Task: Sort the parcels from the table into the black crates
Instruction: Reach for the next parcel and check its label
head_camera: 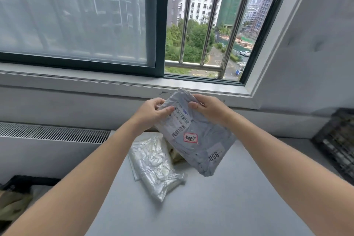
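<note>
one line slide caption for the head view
Left hand and right hand hold a grey parcel above the table; a clear parcel lies on it, a black crate to the right.

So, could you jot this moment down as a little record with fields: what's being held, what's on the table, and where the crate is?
Held item: grey plastic mailer bag with a barcode label and a red-bordered sticker
Left hand: pinches the bag's upper left edge
Right hand: grips its upper right corner
Position: tilted, over the pale grey table
On the table: crinkled clear plastic parcel; yellowish parcel, partly hidden
Crate: black lattice crate at the right edge; contents unclear
</note>
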Demonstrator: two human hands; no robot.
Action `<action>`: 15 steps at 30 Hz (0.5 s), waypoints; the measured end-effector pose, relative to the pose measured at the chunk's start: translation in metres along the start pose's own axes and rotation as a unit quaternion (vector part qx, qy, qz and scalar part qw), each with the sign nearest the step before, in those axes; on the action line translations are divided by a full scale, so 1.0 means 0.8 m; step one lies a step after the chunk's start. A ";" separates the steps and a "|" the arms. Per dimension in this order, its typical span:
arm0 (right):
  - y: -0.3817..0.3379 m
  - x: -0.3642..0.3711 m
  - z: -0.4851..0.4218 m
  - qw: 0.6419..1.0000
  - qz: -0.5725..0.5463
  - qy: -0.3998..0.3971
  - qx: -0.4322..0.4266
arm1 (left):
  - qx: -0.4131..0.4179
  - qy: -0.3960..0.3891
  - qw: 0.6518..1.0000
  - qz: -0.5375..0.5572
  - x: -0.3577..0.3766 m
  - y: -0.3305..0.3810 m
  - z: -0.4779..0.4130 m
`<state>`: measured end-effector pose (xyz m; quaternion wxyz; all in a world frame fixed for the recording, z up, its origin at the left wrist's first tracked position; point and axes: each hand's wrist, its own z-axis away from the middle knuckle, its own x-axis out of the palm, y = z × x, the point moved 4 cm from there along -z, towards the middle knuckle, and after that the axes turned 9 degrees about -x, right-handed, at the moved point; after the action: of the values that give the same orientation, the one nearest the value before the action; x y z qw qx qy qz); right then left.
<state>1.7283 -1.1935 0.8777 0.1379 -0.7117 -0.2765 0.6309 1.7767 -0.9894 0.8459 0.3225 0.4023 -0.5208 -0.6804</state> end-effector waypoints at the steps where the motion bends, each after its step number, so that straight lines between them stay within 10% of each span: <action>1: -0.003 -0.007 -0.001 0.999 0.036 -0.010 -0.012 | 0.005 0.000 1.000 -0.007 0.005 0.003 0.000; 9: 0.014 -0.042 0.015 0.968 0.219 0.121 0.017 | 0.009 0.202 0.978 0.058 0.032 0.004 -0.001; 15: 0.055 -0.050 0.036 0.965 -0.060 0.203 0.153 | 0.035 0.282 0.951 0.120 0.062 0.018 0.021</action>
<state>1.7080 -1.2563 0.8813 0.3366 -0.7771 -0.1851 0.4986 1.7388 -1.0283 0.8514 0.5209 0.5238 -0.4765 -0.4767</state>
